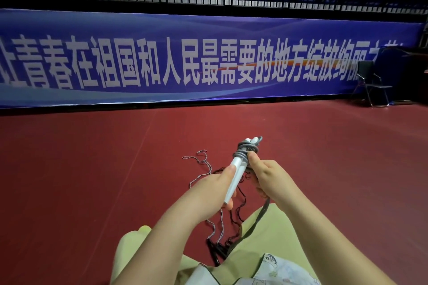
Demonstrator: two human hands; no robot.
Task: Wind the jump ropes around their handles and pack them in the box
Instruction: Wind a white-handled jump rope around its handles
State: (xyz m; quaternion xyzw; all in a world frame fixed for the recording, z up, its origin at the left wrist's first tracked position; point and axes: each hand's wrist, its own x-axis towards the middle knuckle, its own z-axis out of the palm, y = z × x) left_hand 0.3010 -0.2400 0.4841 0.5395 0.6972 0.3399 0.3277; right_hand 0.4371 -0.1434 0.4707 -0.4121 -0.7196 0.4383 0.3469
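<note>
My left hand (214,192) grips two white jump-rope handles (235,173) held together, pointing up and away. A grey rope (245,149) is coiled around their upper ends. My right hand (268,180) pinches that rope just below the coils, and its loose tail (257,222) hangs down toward my lap. On the red floor below lie other thin ropes (203,164) in loose tangles, with black handles (218,250) between my knees. No box is in view.
I sit on a red sports floor (92,180) with my knees in pale trousers (129,252) at the bottom. A long blue banner (208,58) lines the far wall. A black folding chair (372,85) stands at the far right.
</note>
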